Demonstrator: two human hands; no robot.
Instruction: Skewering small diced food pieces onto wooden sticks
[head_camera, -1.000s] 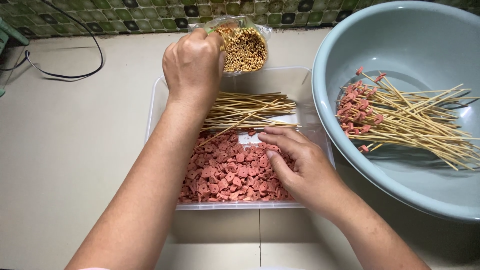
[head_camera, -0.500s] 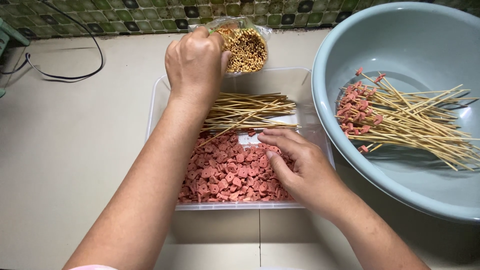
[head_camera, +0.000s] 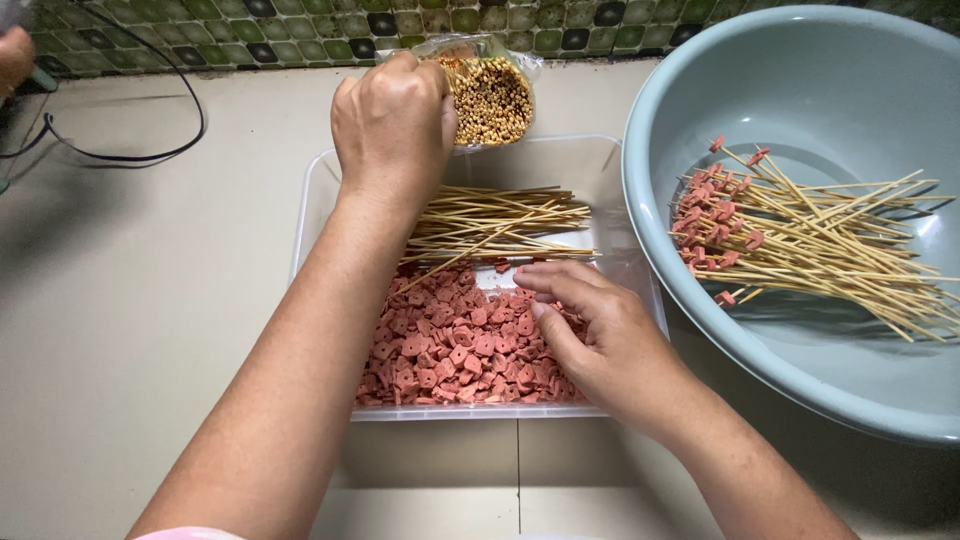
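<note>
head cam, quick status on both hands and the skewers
Left hand grips the bagged skewer bundle at the tray's far edge. Right hand rests on the pink meat pieces. Loose skewers between them; nothing blocking.

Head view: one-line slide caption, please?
Left hand grips a bundle of skewers; right hand rests on pink meat pieces in a clear tray.
</note>
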